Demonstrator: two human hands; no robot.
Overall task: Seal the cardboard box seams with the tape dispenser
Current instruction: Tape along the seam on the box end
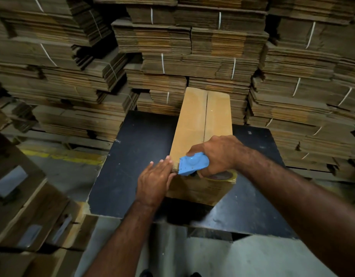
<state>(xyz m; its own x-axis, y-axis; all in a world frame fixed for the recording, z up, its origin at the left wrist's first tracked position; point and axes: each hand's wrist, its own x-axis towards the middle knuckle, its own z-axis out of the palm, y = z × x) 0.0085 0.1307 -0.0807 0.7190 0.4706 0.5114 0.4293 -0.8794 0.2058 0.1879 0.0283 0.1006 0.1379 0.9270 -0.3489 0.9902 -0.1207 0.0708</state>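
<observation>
Item one: cardboard box [200, 124], count one. It lies lengthwise on the black table [132, 156], its near end close to the table's near edge, its far end reaching past the far edge toward the stacks. The middle seam between its two top flaps runs away from me. I judge it light and likely empty, stiff along its edges but liable to give where the flaps meet, so it needs bracing at a corner or side wall rather than pressure on the flaps.

Item two: tape dispenser [193, 163], count one, blue plastic, with a roll of clear tape [226, 175] mounted on it. It sits at the box's near top edge, over the seam. I judge it rigid and light; the toothed blade end is the part to keep fingers off, and the handle is the place to hold.

Item three: hands, count two. My right hand [218, 154] grips the dispenser, fingers curled round its handle. My left hand [155, 180] lies with fingers straight, pressed against the box's near left corner just beside the dispenser, steadying it.

Item four: bundles of flattened cardboard [192, 47], tied with white string, stacked beyond the table and on both sides; too many to count. More cardboard pieces [32, 206] lie off the table's left edge.
</observation>
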